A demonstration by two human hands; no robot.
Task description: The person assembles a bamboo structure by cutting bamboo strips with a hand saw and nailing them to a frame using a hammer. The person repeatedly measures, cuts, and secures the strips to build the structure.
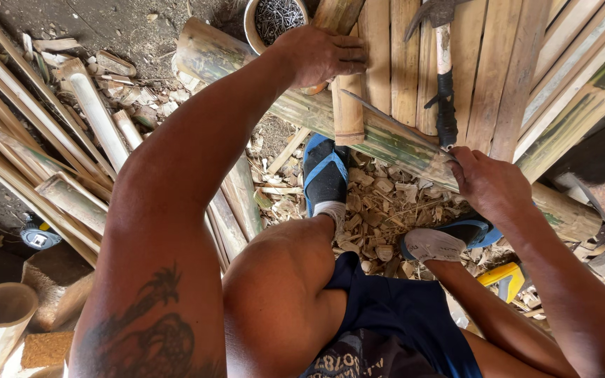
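We squat over a bamboo pole lying across the ground, with slats laid side by side over it. Our left hand presses flat, fingers spread, on a short slat, holding it against the pole; it grasps nothing. Our right hand closes around the butt of a long blade that rests along the pole.

To do this well, we judge the slat must stay pinned square to its neighbours and our left fingers kept away from the blade's edge.

A hammer lies on the slats between our hands, within reach. A can of nails stands just beside the left hand. Chips litter the ground around our sandals, poor footing if we shift. Split bamboo is piled to the left, and a tape measure lies beyond it.
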